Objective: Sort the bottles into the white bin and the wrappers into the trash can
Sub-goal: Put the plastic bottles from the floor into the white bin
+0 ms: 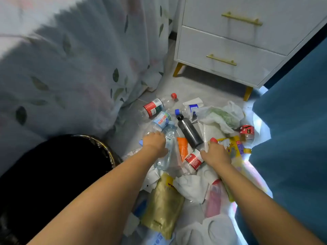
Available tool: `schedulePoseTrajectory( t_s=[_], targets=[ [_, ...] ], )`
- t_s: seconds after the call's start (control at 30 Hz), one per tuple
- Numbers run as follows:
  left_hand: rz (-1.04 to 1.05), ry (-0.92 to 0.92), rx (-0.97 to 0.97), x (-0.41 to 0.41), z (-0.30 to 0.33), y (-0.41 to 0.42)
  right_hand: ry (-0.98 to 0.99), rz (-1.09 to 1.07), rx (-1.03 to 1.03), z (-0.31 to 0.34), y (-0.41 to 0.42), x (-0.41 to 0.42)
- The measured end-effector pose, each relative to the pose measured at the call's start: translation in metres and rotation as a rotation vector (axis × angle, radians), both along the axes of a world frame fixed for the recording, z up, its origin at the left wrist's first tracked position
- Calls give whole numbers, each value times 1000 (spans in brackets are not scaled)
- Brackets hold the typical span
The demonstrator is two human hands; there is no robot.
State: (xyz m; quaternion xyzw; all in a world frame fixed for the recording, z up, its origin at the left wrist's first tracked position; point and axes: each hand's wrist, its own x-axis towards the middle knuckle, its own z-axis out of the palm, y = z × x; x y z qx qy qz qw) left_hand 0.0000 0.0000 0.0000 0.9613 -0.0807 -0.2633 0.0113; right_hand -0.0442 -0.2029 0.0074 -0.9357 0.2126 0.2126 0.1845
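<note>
Nearest to me on the floor (pixel 191 85) lie a gold pouch (pixel 161 204), crumpled white wrappers (pixel 192 187) and a pink bottle (pixel 214 198) under thin plastic. To my left stands the dark trash can (pixel 74 167), its rim just beside my left forearm. My left hand (pixel 154 143) reaches down onto a clear crushed bottle (pixel 167 147) that lies lengthwise beneath it; my fingers curl over its upper part, gripping it. My right hand (pixel 216 152) is down on the pile beside a red-labelled bottle (pixel 193 160), with a red cap (pixel 213 140) showing at my fingertips; I cannot tell whether the fingers close on anything. Between my hands lie an orange wrapper (pixel 183 148) and a black bottle (pixel 189 131), which slants away from me. To the right of my right hand is a yellow wrapper (pixel 233 145), and past it a red roll of tape (pixel 246 131). Farther off are a blue-labelled bottle (pixel 160 122), another bottle with a red label (pixel 154 106), a loose red lid (pixel 174 96) and a crumpled plastic bag (pixel 221 115). Beyond stand a white drawer cabinet (pixel 230 41) on gold legs and a leaf-print curtain (pixel 79 59). I do not see the white bin.
</note>
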Motion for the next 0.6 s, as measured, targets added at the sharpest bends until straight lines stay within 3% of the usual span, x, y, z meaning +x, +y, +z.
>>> schedulePoseTrajectory(
  t_s=[0.27,0.47,0.6],
  targets=[
    [375,48,-171,0,-60,-20,71,-541,341,-62,-3,2],
    [572,89,-280,-4,-81,-23,-47,-674,360,-87,4,11],
    [624,90,-353,-6,-81,-15,-108,-609,308,-92,5,13]
  ],
)
